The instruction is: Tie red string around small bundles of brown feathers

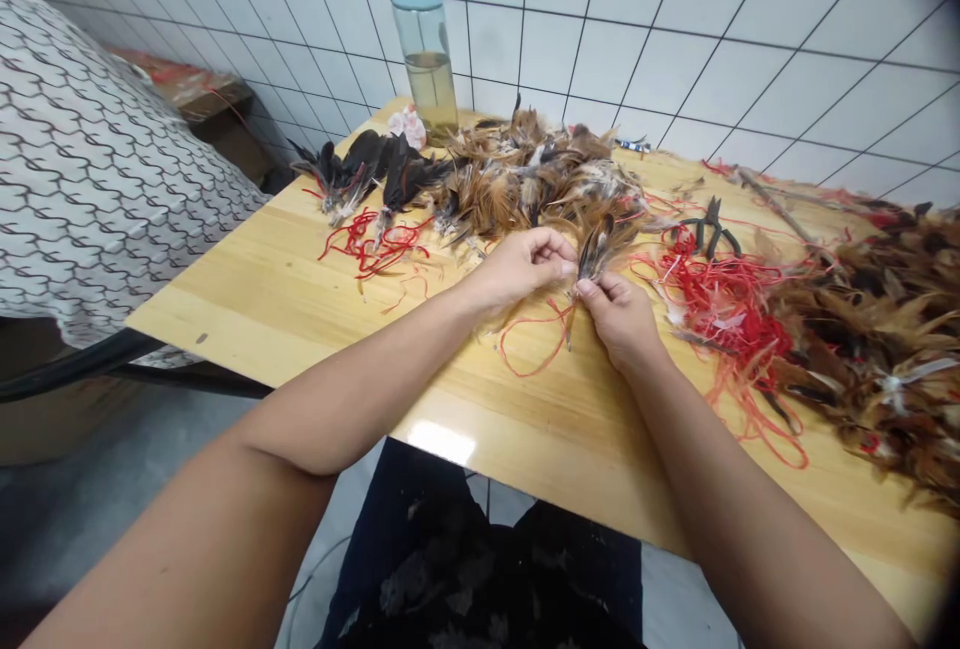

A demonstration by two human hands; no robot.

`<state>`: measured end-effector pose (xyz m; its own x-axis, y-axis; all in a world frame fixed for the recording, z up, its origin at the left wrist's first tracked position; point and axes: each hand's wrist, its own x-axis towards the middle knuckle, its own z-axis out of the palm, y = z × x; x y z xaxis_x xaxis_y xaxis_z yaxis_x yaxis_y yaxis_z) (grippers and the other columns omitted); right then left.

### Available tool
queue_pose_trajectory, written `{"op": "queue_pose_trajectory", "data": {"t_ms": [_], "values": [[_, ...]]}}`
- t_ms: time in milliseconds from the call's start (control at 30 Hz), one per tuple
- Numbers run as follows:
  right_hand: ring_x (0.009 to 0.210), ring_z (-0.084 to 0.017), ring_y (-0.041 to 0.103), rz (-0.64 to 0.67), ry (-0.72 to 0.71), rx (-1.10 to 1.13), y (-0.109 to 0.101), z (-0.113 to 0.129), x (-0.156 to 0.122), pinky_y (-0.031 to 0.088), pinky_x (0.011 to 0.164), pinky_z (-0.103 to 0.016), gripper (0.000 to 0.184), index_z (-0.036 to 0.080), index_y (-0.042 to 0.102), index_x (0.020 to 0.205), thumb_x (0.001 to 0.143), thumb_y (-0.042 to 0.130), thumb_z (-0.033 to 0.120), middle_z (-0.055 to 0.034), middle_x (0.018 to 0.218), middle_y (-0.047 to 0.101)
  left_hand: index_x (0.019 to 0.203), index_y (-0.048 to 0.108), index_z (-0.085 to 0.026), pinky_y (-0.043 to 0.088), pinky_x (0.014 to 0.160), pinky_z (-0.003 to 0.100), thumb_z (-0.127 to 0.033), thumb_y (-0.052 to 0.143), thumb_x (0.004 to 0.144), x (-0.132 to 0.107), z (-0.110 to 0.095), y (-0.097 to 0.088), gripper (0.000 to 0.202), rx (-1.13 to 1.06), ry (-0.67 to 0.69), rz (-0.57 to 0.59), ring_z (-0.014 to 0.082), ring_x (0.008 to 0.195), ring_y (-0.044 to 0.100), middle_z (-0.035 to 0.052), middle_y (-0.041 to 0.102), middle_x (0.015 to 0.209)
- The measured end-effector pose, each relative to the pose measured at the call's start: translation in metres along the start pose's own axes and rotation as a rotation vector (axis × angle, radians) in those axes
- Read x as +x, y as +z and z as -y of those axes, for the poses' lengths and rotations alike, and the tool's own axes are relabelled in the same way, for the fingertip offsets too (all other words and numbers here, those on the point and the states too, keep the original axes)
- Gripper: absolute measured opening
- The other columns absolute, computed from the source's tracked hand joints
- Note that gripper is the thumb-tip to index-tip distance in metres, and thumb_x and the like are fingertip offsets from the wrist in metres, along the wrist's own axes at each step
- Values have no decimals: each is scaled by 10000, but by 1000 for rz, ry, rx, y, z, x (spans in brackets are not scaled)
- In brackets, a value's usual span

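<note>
Feather tuft (598, 247) stands above the tabletop (247, 314), pinched tight at its base by the right hand (619, 321); the left hand (521, 269) pinches closed beside it, its hold hidden, red thread (534, 347) looping beneath.

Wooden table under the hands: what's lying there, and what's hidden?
Below the hands, a loop of red thread and loose feather wisps lie on the wooden table. The left hand and right hand cover the wood directly beneath them, so anything there cannot be seen.

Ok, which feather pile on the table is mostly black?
The dark bunch at the table's far left, by the water bottle; the middle pile and right pile are brown.
</note>
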<state>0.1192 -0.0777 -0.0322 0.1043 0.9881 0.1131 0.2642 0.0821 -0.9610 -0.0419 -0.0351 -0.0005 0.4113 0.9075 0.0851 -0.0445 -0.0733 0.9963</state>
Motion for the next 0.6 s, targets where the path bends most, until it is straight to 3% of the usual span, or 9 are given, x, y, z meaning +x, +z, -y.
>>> {"op": "queue_pose_trajectory", "data": {"t_ms": [167,233,300,400,500,600], "values": [[607,-127,421,-20,49,88,-1,3,-2,347,586,-272,262,207,545,677,744,641,441,26,619,495,861,636,-151,440,708,241,-146,589,786,14,-1,-34,89,356,138,-326,96,707,529,-1,619,786],[589,-121,393,-36,60,113,-1,5,-2,329,570,-270,277,207,558,698,741,645,466,27,622,487,849,659,-158,444,747,266,-125,581,782,19,5,-50,108,575,220,-380,109,728,526,9,611,813],[574,-116,367,-50,67,121,-2,7,-2,317,557,-269,298,206,567,709,736,652,490,26,625,488,841,685,-169,441,788,297,-111,575,781,22,11,-59,137,782,284,-356,137,777,530,23,598,827],[566,-113,359,-59,65,127,-2,8,-2,311,550,-269,317,207,575,721,732,656,513,24,636,504,918,715,-203,422,845,332,-113,545,810,24,17,-59,221,1018,366,-255,185,891,520,46,593,882],[567,-115,367,-53,59,113,-2,8,-2,306,545,-268,329,207,580,731,738,645,530,21,643,517,1085,694,-251,404,862,342,-113,504,838,26,19,-50,341,1155,400,-193,215,968,485,62,583,973],[569,-117,368,-47,52,92,-2,7,-2,297,534,-265,345,205,584,738,740,636,547,15,638,522,1054,699,-247,396,845,353,-108,505,834,29,19,-46,324,1211,352,-166,236,984,459,77,568,967]]}}
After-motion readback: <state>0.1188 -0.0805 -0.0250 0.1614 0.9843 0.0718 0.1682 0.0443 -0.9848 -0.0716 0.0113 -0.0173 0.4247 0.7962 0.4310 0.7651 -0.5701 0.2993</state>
